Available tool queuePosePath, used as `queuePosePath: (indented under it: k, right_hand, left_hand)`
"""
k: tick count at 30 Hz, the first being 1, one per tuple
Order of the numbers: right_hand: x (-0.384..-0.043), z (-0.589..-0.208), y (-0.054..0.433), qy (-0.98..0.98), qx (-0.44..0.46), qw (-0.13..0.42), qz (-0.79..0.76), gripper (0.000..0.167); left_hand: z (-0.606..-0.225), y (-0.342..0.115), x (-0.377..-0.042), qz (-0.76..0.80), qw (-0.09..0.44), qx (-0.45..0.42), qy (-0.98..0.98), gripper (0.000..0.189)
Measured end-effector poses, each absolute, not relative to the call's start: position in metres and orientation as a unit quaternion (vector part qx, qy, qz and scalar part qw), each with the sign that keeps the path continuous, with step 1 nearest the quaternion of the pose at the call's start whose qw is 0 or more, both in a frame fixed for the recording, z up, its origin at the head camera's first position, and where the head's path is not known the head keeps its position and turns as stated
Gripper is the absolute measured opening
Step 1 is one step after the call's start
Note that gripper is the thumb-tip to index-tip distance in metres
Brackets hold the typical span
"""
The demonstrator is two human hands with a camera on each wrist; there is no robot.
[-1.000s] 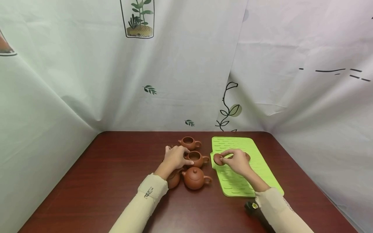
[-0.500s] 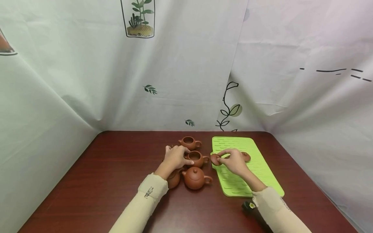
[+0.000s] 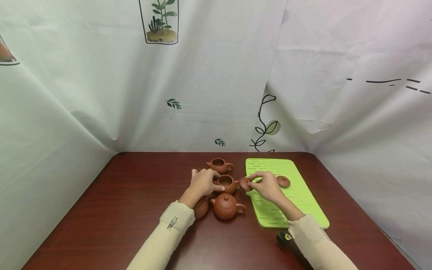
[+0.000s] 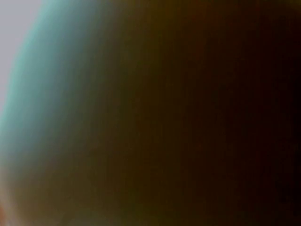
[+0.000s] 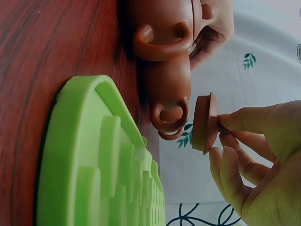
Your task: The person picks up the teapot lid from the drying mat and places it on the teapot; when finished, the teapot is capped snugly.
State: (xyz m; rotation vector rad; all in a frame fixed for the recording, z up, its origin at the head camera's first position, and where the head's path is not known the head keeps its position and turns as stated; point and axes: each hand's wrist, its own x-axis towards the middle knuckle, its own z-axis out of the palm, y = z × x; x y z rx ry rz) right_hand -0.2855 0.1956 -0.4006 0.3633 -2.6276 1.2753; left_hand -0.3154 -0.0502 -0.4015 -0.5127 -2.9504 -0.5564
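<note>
My left hand grips a small brown clay teapot without a lid, thumb at its near rim and fingers on the spout side. My right hand pinches a round teapot lid by its knob, beside that teapot's handle at the mat's left edge. The right wrist view shows this lid tilted on edge in the air, apart from the teapots. A second lid lies on the green mat. The left wrist view is dark and blurred.
Another open teapot stands behind, and a lidded teapot stands in front. One more teapot is partly hidden under my left forearm. A black object lies near my right sleeve. White cloth hangs round the table.
My right hand has moved left with the lid, from over the mat to its left edge near the teapot's handle. The second lid now shows fully. My left hand stays in place.
</note>
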Motion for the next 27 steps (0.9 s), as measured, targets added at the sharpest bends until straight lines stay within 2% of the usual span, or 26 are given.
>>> queuePosePath:
  k: [20,27]
  right_hand:
    - [-0.289,-0.4,0.181,-0.885,0.119,0.094,0.44,0.008]
    - [-0.292,-0.398,0.175,-0.888,0.126,0.11,0.428,0.007]
  left_hand:
    - [-0.401,-0.049,-0.316,-0.184,0.056,-0.178,-0.965,0.046]
    - [-0.401,-0.05,-0.315,-0.18,0.059,-0.175,-0.966,0.045]
